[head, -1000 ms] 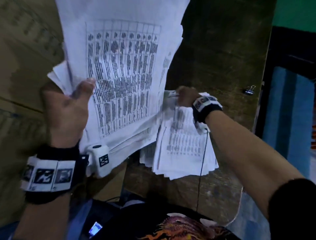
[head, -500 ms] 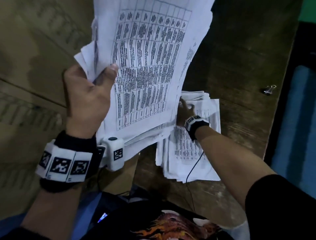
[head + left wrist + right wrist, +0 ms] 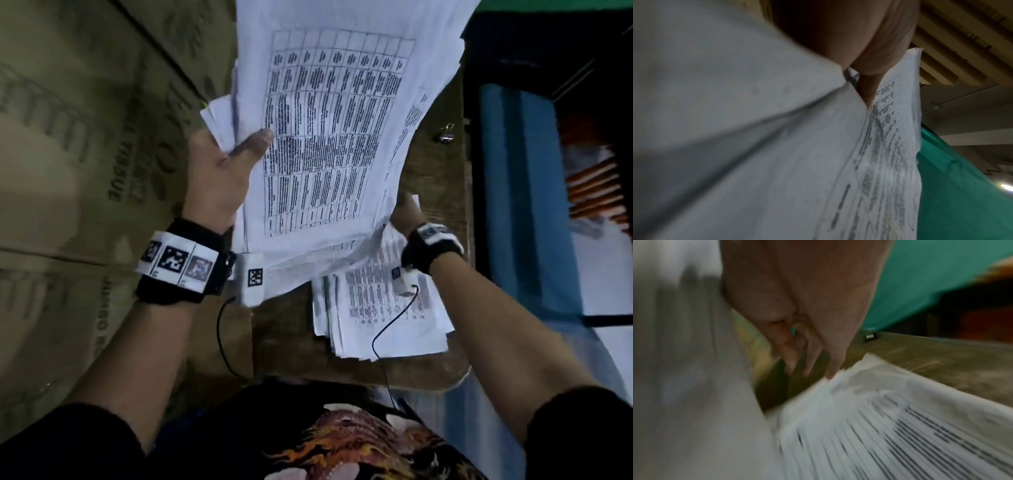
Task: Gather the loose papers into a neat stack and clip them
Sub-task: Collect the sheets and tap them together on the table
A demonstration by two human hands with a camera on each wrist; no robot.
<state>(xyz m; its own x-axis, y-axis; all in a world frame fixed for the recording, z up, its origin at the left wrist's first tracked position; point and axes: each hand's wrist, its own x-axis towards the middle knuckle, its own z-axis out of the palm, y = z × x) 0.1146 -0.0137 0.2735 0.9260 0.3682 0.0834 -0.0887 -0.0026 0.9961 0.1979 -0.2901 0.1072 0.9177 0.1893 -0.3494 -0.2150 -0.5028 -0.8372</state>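
My left hand (image 3: pixel 236 154) holds up a thick, uneven bundle of printed papers (image 3: pixel 329 137), thumb on the top sheet and fingers hidden behind. In the left wrist view the thumb (image 3: pixel 869 65) presses on the papers (image 3: pixel 756 146). A second pile of papers (image 3: pixel 383 308) lies on the wooden table (image 3: pixel 287 329). My right hand (image 3: pixel 407 214) is at that pile's far edge, partly hidden by the raised bundle. In the blurred right wrist view its fingers (image 3: pixel 813 356) point down, fairly straight, tips touching the pile (image 3: pixel 890 418). A small binder clip (image 3: pixel 446 132) lies near the table's far right edge.
Cardboard boxes (image 3: pixel 85 171) fill the left side next to the table. A blue surface (image 3: pixel 520 205) lies beyond the table's right edge. Green cloth (image 3: pixel 931 272) hangs behind the table. The clip (image 3: pixel 870 337) sits just past my right fingers.
My left hand has lifted the bundle higher and closer to me. My right hand has stayed at the far edge of the table pile, shifting a little to the right.
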